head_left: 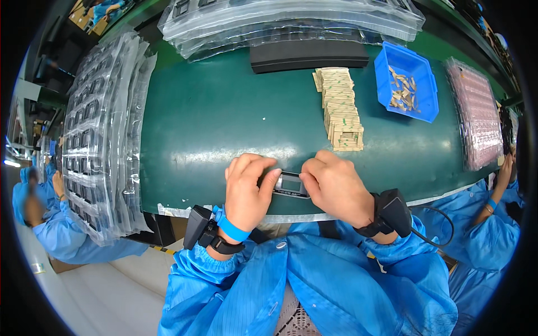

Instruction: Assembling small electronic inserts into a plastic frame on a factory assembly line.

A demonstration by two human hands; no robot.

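Near the front edge of the green table, a small rectangular device part with a grey window and a dark and silver frame (291,185) sits between my hands. My left hand (247,187) pinches its left end between thumb and fingers. On its right end, my right hand (336,187) has its thumb and curled fingertips pressed together at the upper corner. Whether those right fingertips also hold something thin cannot be seen. Just beyond my right hand lies a fanned row of beige adhesive frames with green marks (343,109).
A blue bin (428,103) with small strips stands at the right back, beside a black foam bar (308,56). Stacked clear trays (103,134) line the left side, more trays (291,25) the back. Pinkish wrapped trays (476,115) lie far right. Co-workers sit on both sides.
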